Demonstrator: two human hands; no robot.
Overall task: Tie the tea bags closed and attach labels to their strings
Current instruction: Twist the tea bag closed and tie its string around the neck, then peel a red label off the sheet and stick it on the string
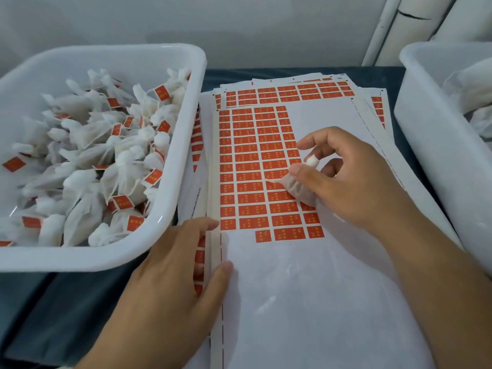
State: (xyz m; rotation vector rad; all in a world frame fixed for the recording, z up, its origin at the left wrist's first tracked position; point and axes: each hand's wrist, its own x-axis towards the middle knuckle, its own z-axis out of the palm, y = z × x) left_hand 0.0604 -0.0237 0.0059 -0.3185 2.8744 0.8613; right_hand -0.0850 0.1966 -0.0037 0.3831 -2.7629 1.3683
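The left hand (183, 265) lies flat, fingers straight, on the label sheet's (292, 275) near-left edge, while the right hand (346, 179) pinches a white tea bag (296, 189) over the orange labels (253, 166), beside the tub (186, 145) of labelled bags.

A dark blue-grey table (69, 310) stands against a plain pale wall (239, 20), with white pipes (383, 27) at the right

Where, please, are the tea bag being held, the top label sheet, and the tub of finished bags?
tea bag (298, 189): head view, on its white body below the thumb.
label sheet (306, 288): head view, on its bare lower part.
left tub (183, 121): head view, on its right wall.
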